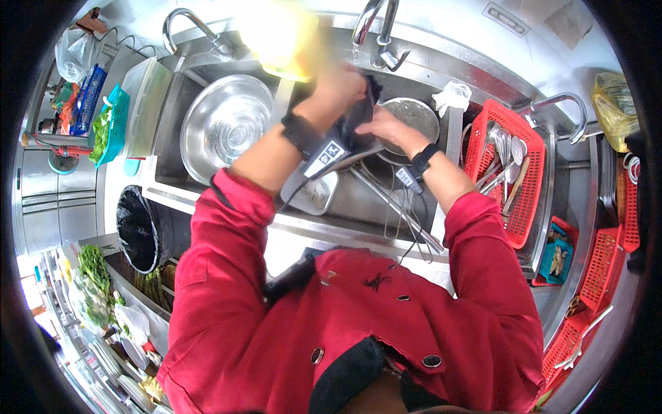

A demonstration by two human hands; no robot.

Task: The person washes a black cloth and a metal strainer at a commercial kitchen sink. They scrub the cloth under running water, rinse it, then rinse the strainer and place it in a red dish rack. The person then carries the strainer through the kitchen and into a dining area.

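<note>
My left hand [341, 88] is blurred and curled at the top edge of a dark object [359, 116] over the middle sink basin; its grip is unclear. My right hand [390, 129] rests its fingers and thumb against the object's right side. The dark object's kind cannot be told. A blurred, overexposed yellow object [289, 46] is beside my left hand, at its upper left. A round metal pot [414, 116] holding greyish liquid stands just behind my right hand. Below the hands lie a white rectangular container [315, 194] and a long metal rod [393, 204]. Both wrists wear black straps with tags.
A large steel bowl [227, 129] fills the left basin. At right, a red plastic basket [522, 207] holds ladles and whisks. Curved faucets [385, 41] rise behind the sink. A black-lined bin [137, 227] stands lower left, near leafy vegetables [93, 269].
</note>
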